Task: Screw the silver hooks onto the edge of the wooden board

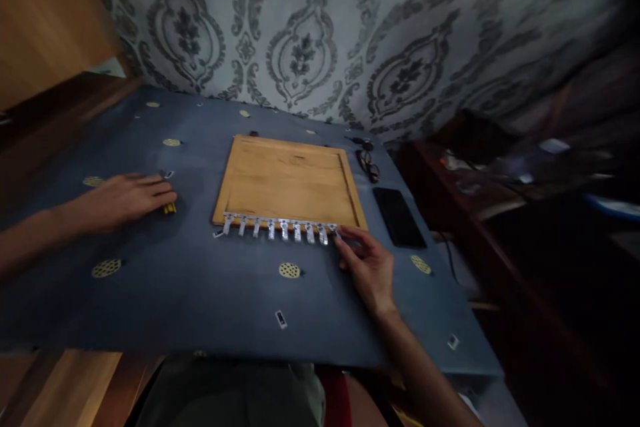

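Note:
A wooden tray-like board (287, 180) lies in the middle of a blue-grey cloth (200, 280). Along its near edge runs a row of several small silver metal pieces (277, 227). My right hand (367, 263) rests at the right end of that row, fingers curled, fingertips touching the last silver piece. My left hand (125, 199) lies flat on the cloth to the left of the board, fingers stretched toward a small yellow object (170, 208) and a small silver item (167, 175).
A black phone (399, 217) lies right of the board, with glasses (367, 163) beyond it. Yellow perforated discs (289, 270) dot the cloth. Small silver bits (281, 319) lie near the front edge. A patterned wall stands behind, cluttered dark furniture to the right.

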A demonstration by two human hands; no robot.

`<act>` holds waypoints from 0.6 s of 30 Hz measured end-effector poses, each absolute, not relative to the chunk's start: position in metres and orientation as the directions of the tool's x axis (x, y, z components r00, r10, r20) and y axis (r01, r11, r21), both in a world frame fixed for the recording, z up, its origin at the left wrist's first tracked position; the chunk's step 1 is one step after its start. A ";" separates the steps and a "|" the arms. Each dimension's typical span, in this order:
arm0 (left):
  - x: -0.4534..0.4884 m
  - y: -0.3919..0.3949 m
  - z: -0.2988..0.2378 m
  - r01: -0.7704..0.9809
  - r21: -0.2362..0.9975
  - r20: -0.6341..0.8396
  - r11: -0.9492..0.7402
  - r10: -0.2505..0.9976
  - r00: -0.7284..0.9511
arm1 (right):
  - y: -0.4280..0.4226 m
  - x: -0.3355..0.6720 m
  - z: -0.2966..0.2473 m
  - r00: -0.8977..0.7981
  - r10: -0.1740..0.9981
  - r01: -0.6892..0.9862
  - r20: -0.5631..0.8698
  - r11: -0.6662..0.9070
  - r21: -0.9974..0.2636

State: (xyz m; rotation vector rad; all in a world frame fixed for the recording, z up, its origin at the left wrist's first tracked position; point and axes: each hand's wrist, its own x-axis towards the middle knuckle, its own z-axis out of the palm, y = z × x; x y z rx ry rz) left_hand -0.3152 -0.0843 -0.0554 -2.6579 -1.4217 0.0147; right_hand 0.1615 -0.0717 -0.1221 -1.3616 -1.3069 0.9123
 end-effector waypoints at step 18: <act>-0.018 -0.010 -0.028 0.336 0.692 0.479 -0.639 0.754 0.450 | -0.074 0.163 -0.125 0.135 0.987 0.178 0.093 0.068 -0.982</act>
